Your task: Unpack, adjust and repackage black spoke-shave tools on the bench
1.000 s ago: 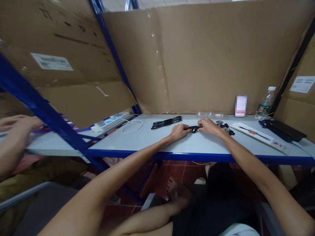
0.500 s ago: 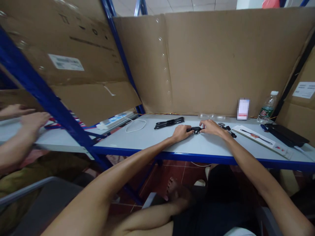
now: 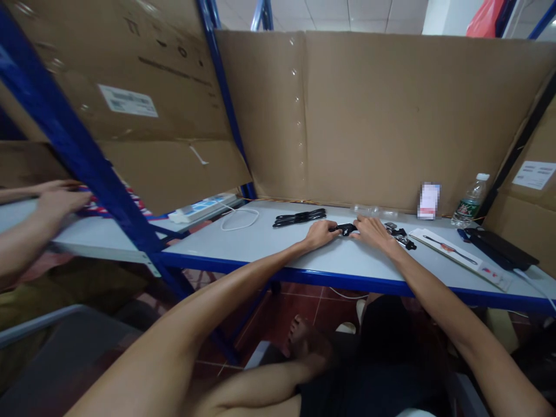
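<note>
Both my hands rest on the pale table (image 3: 269, 243) and meet over a small black part (image 3: 346, 229). My left hand (image 3: 320, 234) has its fingers curled round the part's left end. My right hand (image 3: 371, 230) pinches its right end with closed fingers. The part lies flat on the table between them. Just right of my right hand sits a little heap of similar black parts (image 3: 400, 236). A bundle of black straps (image 3: 299, 218) lies behind my left hand.
A cardboard wall stands behind the table. A white cable loop (image 3: 240, 219) and power strip (image 3: 203, 208) lie at left. At right are a white card with a tool (image 3: 456, 249), a water bottle (image 3: 471, 200) and a black case (image 3: 499, 248). Another person's hand (image 3: 58, 200) works at far left.
My hands have stayed on the black part with only small finger shifts. The view has tilted and drifted. The other person's hand at left moved further onto their table.
</note>
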A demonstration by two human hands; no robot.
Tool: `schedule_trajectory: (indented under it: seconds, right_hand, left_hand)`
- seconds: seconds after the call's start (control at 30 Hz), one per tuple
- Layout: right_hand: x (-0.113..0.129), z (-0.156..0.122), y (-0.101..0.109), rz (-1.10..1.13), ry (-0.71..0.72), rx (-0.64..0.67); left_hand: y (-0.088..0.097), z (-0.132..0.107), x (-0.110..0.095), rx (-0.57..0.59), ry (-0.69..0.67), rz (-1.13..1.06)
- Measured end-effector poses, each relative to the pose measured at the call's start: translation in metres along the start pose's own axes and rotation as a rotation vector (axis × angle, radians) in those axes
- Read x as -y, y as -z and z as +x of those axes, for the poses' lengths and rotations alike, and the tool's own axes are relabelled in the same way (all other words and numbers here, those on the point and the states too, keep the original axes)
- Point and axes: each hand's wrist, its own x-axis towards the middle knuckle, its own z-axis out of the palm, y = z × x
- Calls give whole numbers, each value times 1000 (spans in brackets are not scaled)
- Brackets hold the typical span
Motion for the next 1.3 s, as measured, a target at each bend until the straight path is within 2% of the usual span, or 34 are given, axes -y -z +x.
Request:
schedule_trajectory:
  seconds: [0.3,0.57,0.73,0.93,1.03,1.17,1.23,1.3]
  right_hand:
    - [1,-1,-3,-2,-8,5]
    - [-1,-1,-8,-3,-26,-23]
    - [-1,0,-6,16,-32,4]
    - [-2,2,-7,73,-76,5]
    - [-10,5,-9,153,-75,0]
    - [-28,11,-10,383,-78,74]
    - [-34,15,-12,477,-112,16]
    - [-36,19,-14,540,-154,-105]
  left_hand:
    - [1,-1,-2,28,20,114]
    - [0,-6,-5,45,-47,341]
    - [4,-5,-14,56,-59,486]
    - [4,-2,-18,27,-129,602]
    - [4,-3,-18,43,-139,607]
    - [5,-5,-20,57,-206,627]
    - [6,-6,-21,51,-240,644]
    - [5,-6,-21,42,-263,654]
